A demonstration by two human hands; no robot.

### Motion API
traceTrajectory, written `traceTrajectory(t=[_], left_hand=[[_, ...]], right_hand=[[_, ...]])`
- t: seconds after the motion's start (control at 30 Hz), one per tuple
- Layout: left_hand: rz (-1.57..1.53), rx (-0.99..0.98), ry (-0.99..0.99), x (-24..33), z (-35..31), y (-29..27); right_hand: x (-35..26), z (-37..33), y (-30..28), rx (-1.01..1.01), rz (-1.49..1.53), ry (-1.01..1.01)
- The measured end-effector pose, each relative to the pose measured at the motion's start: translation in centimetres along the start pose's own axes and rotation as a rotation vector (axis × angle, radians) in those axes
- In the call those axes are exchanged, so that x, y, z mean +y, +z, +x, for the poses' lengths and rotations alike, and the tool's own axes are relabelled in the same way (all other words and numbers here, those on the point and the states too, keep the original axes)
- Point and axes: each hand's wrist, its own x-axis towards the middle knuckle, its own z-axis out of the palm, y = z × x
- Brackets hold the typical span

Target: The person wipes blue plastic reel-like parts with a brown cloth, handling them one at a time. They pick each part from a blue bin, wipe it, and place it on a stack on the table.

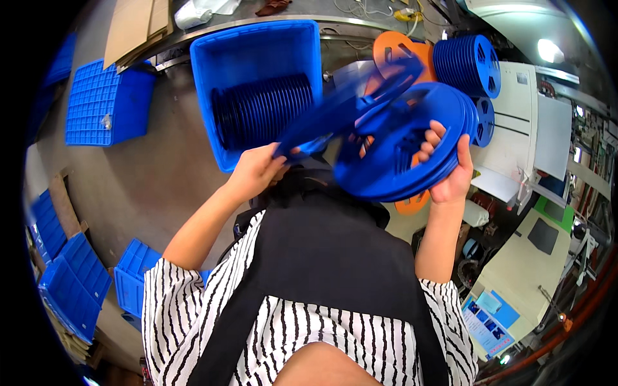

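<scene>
My left hand (pixel 256 170) pinches the rim of a single blue plastic reel (pixel 347 106), which is tilted edge-on and blurred between the two hands. My right hand (pixel 450 170) grips a thick stack of blue reels (pixel 399 141), fingers hooked through a spoke opening and thumb around the rim. Just beyond my left hand stands a blue plastic crate (pixel 257 48) holding a row of dark blue reels (pixel 261 109) on edge.
An orange reel (pixel 396 48) and another stack of blue reels (pixel 468 63) lie at the upper right beside a white machine (pixel 528 122). An upturned blue crate (pixel 106 106) sits on the floor to the left. More blue crates (pixel 71 276) lie at the lower left.
</scene>
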Motion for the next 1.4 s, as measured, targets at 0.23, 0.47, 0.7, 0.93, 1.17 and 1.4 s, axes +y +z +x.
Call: traceTrajectory(t=[0.23,0.47,0.7,0.93,1.17,1.4], left_hand=[[-1.036,0.225,-0.224,-3.7,-2.0,-2.3],[-1.279,0.177,-0.158,-5.3,-2.5,-3.7],[-1.108,0.337,-0.183,-4.3,-2.1,-4.1],[-0.890,0.636,-0.210,-4.5,-1.0,-5.4],[-0.673,0.601,-0.326,-4.7,0.1,-4.6],[-0.614,0.502,-0.390,-3.7,0.6,-3.2]], right_hand=[[-0.6,-1.9,-3.0,-0.013,0.068,-0.129],[0.1,-2.5,-3.7,-0.009,0.109,-0.164],[0.3,-3.9,-4.6,-0.198,0.233,-0.213],[0.2,-5.9,-5.4,-0.441,0.347,-0.377],[1.0,-4.7,-2.8,-0.690,0.461,-0.353],[1.5,-4.1,-1.1,-0.775,0.509,-0.301]])
